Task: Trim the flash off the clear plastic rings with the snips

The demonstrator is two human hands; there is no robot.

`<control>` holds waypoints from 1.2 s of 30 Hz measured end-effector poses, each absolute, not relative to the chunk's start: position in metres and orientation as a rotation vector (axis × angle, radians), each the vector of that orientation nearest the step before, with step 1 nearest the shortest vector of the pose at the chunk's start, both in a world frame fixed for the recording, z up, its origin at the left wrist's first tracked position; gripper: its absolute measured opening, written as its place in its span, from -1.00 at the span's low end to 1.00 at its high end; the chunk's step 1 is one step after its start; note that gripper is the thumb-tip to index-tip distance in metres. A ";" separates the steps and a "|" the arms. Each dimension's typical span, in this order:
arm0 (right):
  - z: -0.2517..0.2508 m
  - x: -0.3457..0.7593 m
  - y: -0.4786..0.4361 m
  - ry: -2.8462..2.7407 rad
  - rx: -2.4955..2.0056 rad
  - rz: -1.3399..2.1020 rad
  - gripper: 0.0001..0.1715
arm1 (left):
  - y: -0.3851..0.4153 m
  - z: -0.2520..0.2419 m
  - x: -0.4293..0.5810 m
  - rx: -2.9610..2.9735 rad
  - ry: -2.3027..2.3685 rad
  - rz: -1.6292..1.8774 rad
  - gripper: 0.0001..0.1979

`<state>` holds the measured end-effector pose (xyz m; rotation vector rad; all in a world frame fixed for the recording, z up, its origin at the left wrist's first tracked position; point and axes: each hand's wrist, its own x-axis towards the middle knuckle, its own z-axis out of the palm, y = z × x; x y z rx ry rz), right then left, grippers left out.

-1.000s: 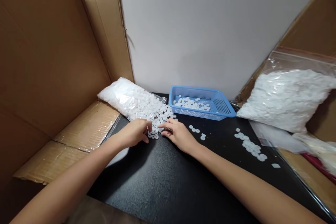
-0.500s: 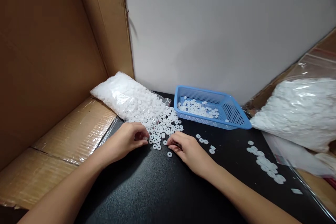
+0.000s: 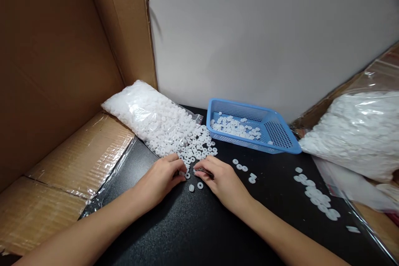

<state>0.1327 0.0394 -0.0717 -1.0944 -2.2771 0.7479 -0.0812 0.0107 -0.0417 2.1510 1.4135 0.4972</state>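
My left hand is at the near edge of a pile of small white rings, thumb and fingers curled together around a ring at the fingertips. Facing it from the right, my right hand pinches a white ring, mostly hidden by the fingers. Two loose pieces, a ring and a white disc, lie on the black table just below the gap between my hands. The pile spills from the mouth of a clear plastic bag full of rings.
Behind my right hand stands a blue perforated basket with white pieces inside. Flat white discs lie in a group on the right. A large bag of white pieces leans at far right; cardboard borders the left.
My left hand has moved right and slightly nearer, closing the gap between the hands. A white disc now lies beside the loose ring in front. The right hand has barely moved.
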 end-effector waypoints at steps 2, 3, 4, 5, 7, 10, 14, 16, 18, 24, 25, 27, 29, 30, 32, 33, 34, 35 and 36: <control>-0.070 0.136 0.040 -2.279 -1.078 0.734 -0.85 | 0.010 -0.044 -0.080 2.171 1.401 0.503 -0.87; -0.069 0.137 0.040 -2.290 -1.065 0.731 -0.85 | 0.009 -0.044 -0.080 2.180 1.393 0.504 -0.87; -0.068 0.138 0.039 -2.306 -1.050 0.729 -0.85 | 0.009 -0.044 -0.079 2.189 1.385 0.504 -0.87; -0.067 0.139 0.039 -2.326 -1.037 0.727 -0.85 | 0.009 -0.044 -0.079 2.196 1.377 0.505 -0.86; -0.066 0.139 0.038 -2.357 -1.035 0.715 -0.85 | 0.008 -0.043 -0.078 2.205 1.368 0.507 -0.85; -0.065 0.136 0.036 -2.352 -1.071 0.700 -0.84 | 0.007 -0.040 -0.077 2.200 1.374 0.524 -0.84; -0.062 0.136 0.038 -2.310 -1.093 0.727 -0.81 | 0.006 -0.033 -0.078 2.142 1.409 0.595 -0.80; -0.058 0.139 0.039 -2.289 -1.080 0.768 -0.81 | 0.006 -0.030 -0.078 2.093 1.419 0.644 -0.82; -0.052 0.143 0.040 -2.288 -1.046 0.831 -0.84 | 0.006 -0.030 -0.077 2.052 1.410 0.686 -0.86; -0.048 0.147 0.040 -2.406 -0.829 0.990 -0.80 | 0.010 -0.043 -0.074 2.063 1.346 0.738 -0.87; -0.049 0.148 0.040 -2.419 -0.789 1.006 -0.79 | 0.011 -0.046 -0.074 2.076 1.329 0.730 -0.87; -0.052 0.149 0.041 -2.438 -0.711 1.033 -0.73 | 0.014 -0.049 -0.075 2.097 1.294 0.705 -0.89; -0.054 0.151 0.042 -2.440 -0.658 1.042 -0.67 | 0.017 -0.051 -0.078 2.113 1.258 0.679 -0.90; -0.056 0.152 0.042 -2.434 -0.645 1.038 -0.66 | 0.018 -0.051 -0.079 2.121 1.241 0.669 -0.90; -0.059 0.153 0.040 -2.411 -0.646 1.015 -0.69 | 0.019 -0.050 -0.080 2.137 1.210 0.654 -0.89; -0.060 0.153 0.040 -2.389 -0.666 0.994 -0.72 | 0.019 -0.050 -0.081 2.145 1.198 0.649 -0.88; -0.061 0.153 0.039 -2.358 -0.702 0.965 -0.74 | 0.019 -0.050 -0.081 2.154 1.189 0.647 -0.88; -0.061 0.153 0.039 -2.318 -0.755 0.929 -0.77 | 0.018 -0.049 -0.081 2.162 1.184 0.645 -0.88; -0.062 0.152 0.040 -2.272 -0.817 0.888 -0.80 | 0.017 -0.049 -0.080 2.170 1.183 0.644 -0.87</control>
